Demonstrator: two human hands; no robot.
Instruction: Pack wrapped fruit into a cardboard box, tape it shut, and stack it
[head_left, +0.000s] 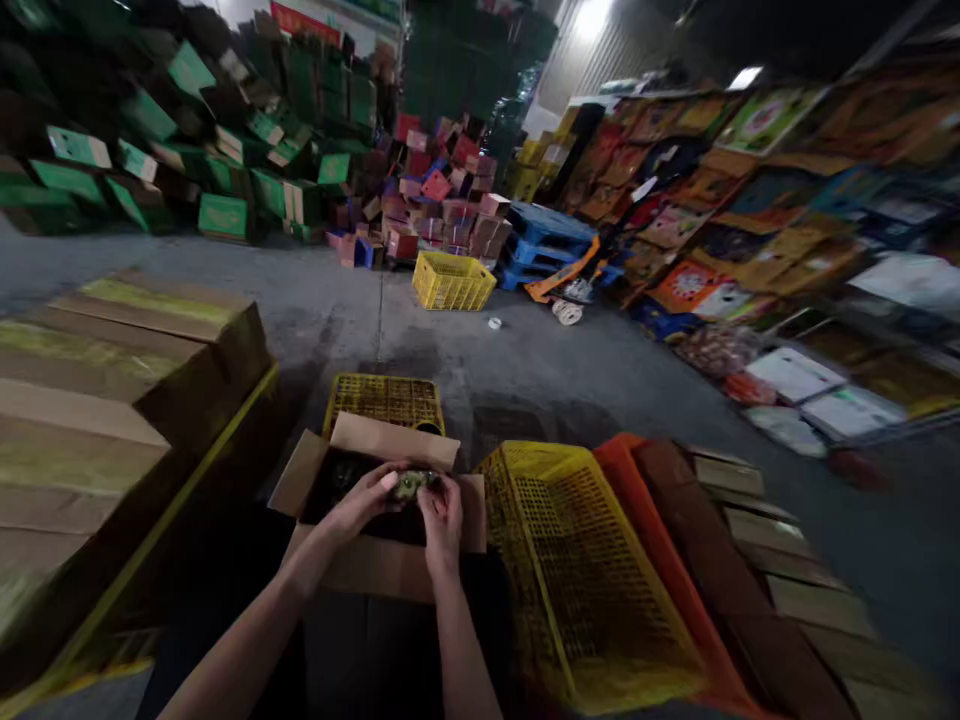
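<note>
Between my two hands is a small greenish, mottled object (411,485) that looks wrapped in clear film; its kind I cannot make out. My left hand (373,497) grips its left side, thumb on top. On its right side the fingers of my right hand (442,508) close round it. Both hands are over an open cardboard box (394,440) with its flaps spread outward. Dark contents (343,475) show at the box's left inside, too dim to name.
A yellow plastic crate (570,560) and an orange crate (660,560) with cardboard flank the right side. Large cartons (82,400) stand at left. Ahead are another yellow crate (452,282), an orange pallet jack (566,280), blue pallets (544,240) and heaped green boxes (223,215).
</note>
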